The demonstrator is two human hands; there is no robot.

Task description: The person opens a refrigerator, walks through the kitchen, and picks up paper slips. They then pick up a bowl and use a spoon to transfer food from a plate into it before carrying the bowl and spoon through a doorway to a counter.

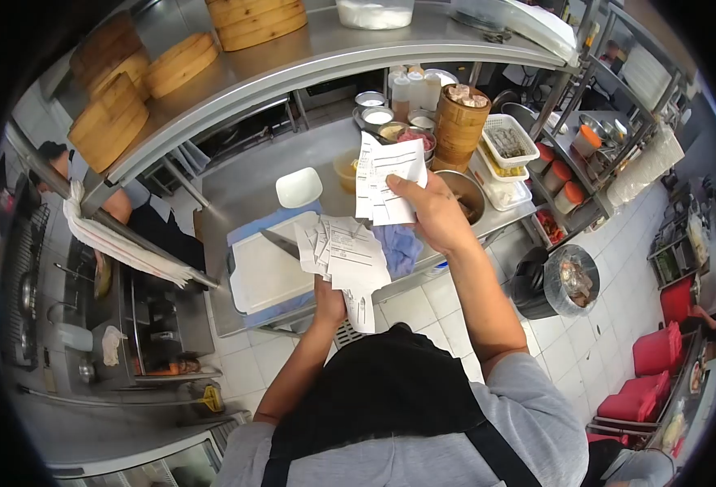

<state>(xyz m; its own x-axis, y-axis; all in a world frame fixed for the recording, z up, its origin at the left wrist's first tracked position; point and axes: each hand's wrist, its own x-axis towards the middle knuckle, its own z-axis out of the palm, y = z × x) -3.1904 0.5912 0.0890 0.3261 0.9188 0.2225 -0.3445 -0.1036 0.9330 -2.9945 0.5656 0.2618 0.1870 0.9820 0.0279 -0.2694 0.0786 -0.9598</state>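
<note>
Receipts (390, 183) pinched shut in right hand (435, 213), held up over counter (252, 183); 2nd fanned bunch (346, 256) gripped tight by left hand (329, 300) above cutting board (265, 272). Best sorted w/ slips kept fanned, one lifted at a time, clear of knife (281, 243).

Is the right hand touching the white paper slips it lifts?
Touching. The head view shows the right hand with its thumb pressed over the raised white paper slips.
</note>
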